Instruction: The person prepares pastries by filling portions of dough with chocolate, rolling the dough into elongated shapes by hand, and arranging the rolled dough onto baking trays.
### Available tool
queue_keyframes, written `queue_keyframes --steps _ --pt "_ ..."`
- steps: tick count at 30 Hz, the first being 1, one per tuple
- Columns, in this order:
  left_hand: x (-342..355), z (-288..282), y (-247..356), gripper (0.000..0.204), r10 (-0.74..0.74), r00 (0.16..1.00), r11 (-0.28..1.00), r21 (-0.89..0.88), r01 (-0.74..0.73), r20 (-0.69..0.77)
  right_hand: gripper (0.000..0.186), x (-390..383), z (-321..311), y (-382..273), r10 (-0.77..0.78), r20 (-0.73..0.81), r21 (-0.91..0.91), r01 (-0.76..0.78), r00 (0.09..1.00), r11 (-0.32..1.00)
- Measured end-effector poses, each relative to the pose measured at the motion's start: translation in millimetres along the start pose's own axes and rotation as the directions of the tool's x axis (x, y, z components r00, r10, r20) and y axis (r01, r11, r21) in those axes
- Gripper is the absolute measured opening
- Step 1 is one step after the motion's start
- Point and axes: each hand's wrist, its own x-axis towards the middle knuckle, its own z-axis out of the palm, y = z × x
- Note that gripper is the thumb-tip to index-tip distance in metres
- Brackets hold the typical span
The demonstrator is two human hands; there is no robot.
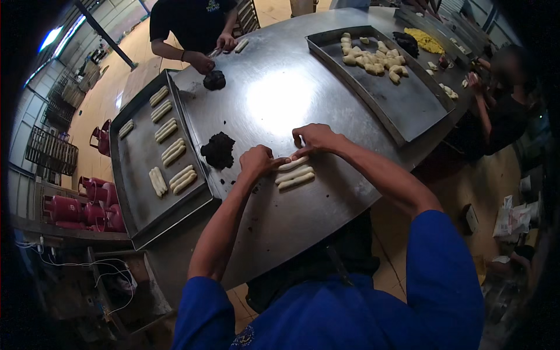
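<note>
On the steel table, a short row of pale dough rolls [296, 182] lies side by side in front of me. My left hand [256, 161] has its thumb and fingers closed at the left end of the farthest dough roll [290, 165]. At that roll's other end my right hand [317, 140] pinches it, with the index finger bent. The fingertips partly hide the roll. A dark, crumbly mound of filling [218, 150] sits just left of my left hand, with small crumbs scattered around it.
Left of me stands a shallow metal tray [140, 175] with grouped dough rolls. Another tray [402, 111] at the far right holds dough pieces. Across the table, a person's hands [213, 52] work near a dark lump [214, 80]. Red gas cylinders [73, 208] stand at left.
</note>
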Motion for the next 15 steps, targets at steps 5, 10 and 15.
queue_keyframes --steps 5,10,15 --pt "-4.3 -0.8 -5.2 0.078 -0.011 0.999 0.983 -0.185 0.017 0.035 0.061 -3.8 0.4 11.6 0.062 -0.036 0.059 -0.06 0.997 0.996" --pt "-2.9 0.4 1.8 0.078 0.016 0.999 0.999 -0.049 -0.018 -0.036 0.059 -9.7 5.0 1.2 0.069 -0.172 -0.004 -0.071 0.983 0.998" --pt "-0.9 8.7 1.1 0.079 -0.011 0.994 1.0 -0.009 0.01 -0.11 0.061 -12.6 7.7 6.3 0.076 -0.179 0.005 -0.076 0.981 0.997"
